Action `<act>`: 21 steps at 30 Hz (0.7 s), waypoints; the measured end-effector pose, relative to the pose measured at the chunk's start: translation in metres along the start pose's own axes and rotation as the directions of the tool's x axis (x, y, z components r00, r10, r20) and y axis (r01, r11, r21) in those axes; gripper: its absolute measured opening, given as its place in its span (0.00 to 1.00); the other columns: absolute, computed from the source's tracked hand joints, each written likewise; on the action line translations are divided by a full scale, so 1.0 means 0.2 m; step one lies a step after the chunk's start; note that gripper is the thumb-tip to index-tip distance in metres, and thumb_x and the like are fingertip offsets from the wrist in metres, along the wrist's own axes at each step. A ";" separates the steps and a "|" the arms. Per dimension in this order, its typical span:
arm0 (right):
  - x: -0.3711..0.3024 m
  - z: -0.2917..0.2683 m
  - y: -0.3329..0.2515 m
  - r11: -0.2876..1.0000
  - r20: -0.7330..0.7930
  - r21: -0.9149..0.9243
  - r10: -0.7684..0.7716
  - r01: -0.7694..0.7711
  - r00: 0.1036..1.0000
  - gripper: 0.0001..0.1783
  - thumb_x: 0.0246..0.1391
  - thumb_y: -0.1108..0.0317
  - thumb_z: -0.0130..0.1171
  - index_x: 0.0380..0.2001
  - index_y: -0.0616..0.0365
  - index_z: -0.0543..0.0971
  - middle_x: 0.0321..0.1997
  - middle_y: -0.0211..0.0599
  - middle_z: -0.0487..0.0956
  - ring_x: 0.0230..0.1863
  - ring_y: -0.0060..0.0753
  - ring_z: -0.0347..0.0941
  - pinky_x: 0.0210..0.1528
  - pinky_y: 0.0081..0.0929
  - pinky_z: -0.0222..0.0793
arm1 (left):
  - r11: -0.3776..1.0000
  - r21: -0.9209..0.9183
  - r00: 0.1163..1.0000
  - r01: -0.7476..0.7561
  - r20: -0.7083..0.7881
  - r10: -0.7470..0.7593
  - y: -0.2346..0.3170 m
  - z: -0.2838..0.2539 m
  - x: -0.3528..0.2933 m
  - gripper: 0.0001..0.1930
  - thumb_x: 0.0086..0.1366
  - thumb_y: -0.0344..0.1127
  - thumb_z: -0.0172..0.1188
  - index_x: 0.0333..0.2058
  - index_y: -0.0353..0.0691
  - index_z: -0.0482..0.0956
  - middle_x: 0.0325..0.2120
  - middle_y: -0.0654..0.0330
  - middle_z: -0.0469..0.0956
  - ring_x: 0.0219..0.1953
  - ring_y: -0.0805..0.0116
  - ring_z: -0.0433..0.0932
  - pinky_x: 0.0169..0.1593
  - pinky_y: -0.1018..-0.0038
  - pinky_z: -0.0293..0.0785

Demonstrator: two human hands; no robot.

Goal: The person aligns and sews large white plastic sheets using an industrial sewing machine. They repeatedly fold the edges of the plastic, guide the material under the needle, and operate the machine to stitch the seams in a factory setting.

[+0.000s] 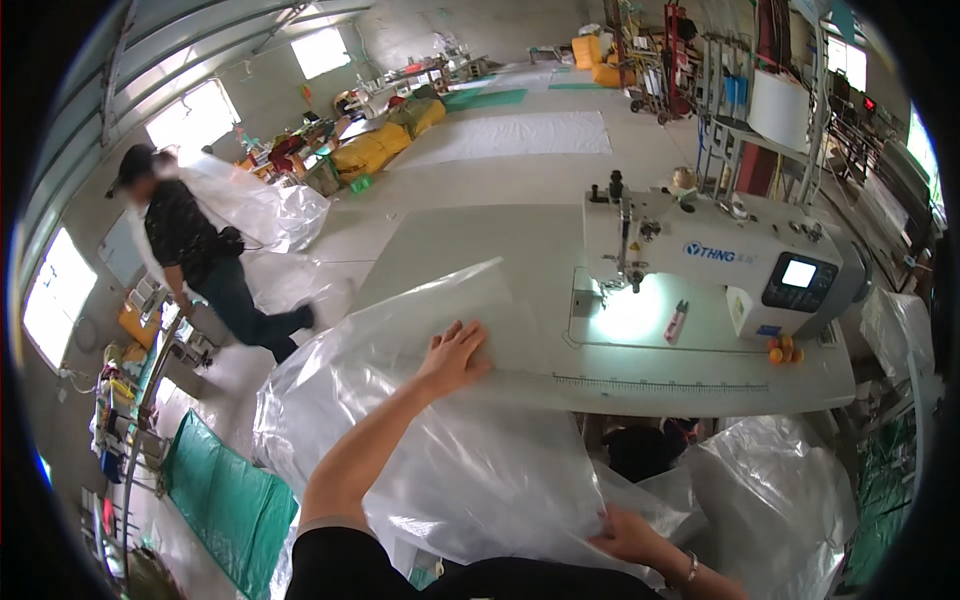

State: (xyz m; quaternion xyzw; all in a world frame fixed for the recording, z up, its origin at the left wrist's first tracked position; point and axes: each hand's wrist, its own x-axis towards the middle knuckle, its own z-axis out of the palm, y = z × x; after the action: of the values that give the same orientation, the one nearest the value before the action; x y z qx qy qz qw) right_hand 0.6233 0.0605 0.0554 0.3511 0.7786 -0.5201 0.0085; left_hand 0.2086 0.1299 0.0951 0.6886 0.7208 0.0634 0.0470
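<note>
A clear plastic sheet point(400, 460) drapes over the left part of the sewing table point(450, 240) and hangs down in front of me. My left hand point(455, 358) lies on the sheet near the table's front edge, fingers stretched out over it. Lower down and to the right, my right hand point(630, 537) pinches the sheet's edge; its fingertips are partly hidden. Beyond both hands stands a white sewing machine point(690, 240), its lamp lighting the needle area. Pink-handled thread snips point(676, 322) lie on the table beneath the machine's arm.
Small orange balls point(785, 350) sit by the machine's base. More bunched clear plastic point(770, 480) hangs at the lower right. A green sheet point(228, 500) lies at the lower left. A person point(205, 240) walks on the left near other plastic. A thread stand point(780, 110) rises behind the machine.
</note>
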 end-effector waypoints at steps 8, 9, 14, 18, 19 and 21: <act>-0.23 -0.07 0.36 0.972 0.227 -0.194 0.178 -0.134 0.957 0.26 0.38 0.44 0.62 0.24 0.59 0.75 0.25 0.42 0.76 0.30 0.41 0.73 0.34 0.32 0.66 | 0.989 -0.129 0.990 -0.074 -0.130 0.058 0.28 -0.05 -0.12 0.35 0.53 0.48 0.61 0.56 0.42 0.60 0.52 0.57 0.66 0.50 0.56 0.66 0.49 0.62 0.66; -0.21 -0.13 0.31 0.935 0.197 -0.336 0.190 -0.116 0.962 0.27 0.38 0.41 0.61 0.27 0.57 0.75 0.26 0.39 0.76 0.31 0.40 0.73 0.34 0.31 0.66 | 0.988 -0.128 0.978 -0.087 -0.200 0.061 0.28 -0.04 -0.08 0.31 0.51 0.46 0.63 0.52 0.39 0.66 0.44 0.58 0.71 0.44 0.59 0.70 0.45 0.66 0.68; 0.06 -0.36 0.06 0.970 -0.217 -0.215 -0.164 0.116 0.962 0.27 0.36 0.51 0.67 0.35 0.59 0.75 0.32 0.40 0.75 0.34 0.42 0.72 0.36 0.33 0.67 | 0.974 -0.218 0.988 -0.061 -0.152 0.028 0.28 -0.05 0.03 0.19 0.49 0.41 0.65 0.39 0.40 0.74 0.32 0.60 0.73 0.39 0.64 0.73 0.41 0.68 0.69; 0.34 -0.37 -0.17 0.921 -0.459 -0.288 -0.373 0.262 0.806 0.20 0.39 0.64 0.66 0.36 0.62 0.75 0.33 0.42 0.75 0.34 0.44 0.72 0.37 0.34 0.68 | 0.952 -0.293 0.988 -0.085 -0.150 0.042 0.25 0.00 0.06 0.16 0.48 0.40 0.65 0.34 0.41 0.75 0.28 0.63 0.74 0.38 0.64 0.72 0.37 0.66 0.69; 0.41 -0.37 -0.22 0.914 -0.484 -0.317 -0.386 0.254 0.785 0.19 0.39 0.67 0.65 0.36 0.62 0.75 0.34 0.44 0.74 0.35 0.44 0.72 0.38 0.34 0.69 | 0.951 -0.299 0.987 -0.082 -0.158 0.035 0.24 0.01 0.06 0.14 0.48 0.39 0.65 0.32 0.41 0.75 0.27 0.63 0.74 0.38 0.64 0.72 0.36 0.66 0.69; 0.56 -0.37 -0.29 0.806 -0.556 -0.515 -0.574 0.293 0.601 0.18 0.38 0.67 0.66 0.35 0.61 0.76 0.36 0.39 0.74 0.40 0.42 0.70 0.41 0.35 0.67 | 0.946 -0.315 0.984 -0.081 -0.176 0.026 0.26 0.01 0.05 0.12 0.49 0.37 0.64 0.30 0.41 0.75 0.26 0.62 0.74 0.37 0.64 0.72 0.36 0.67 0.68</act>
State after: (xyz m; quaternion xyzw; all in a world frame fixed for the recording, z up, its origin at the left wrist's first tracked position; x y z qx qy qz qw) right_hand 0.5335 0.1685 0.0942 0.3060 0.8693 -0.1793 -0.3443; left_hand 0.2589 0.1427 0.1017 0.6832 0.6833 0.2393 0.0952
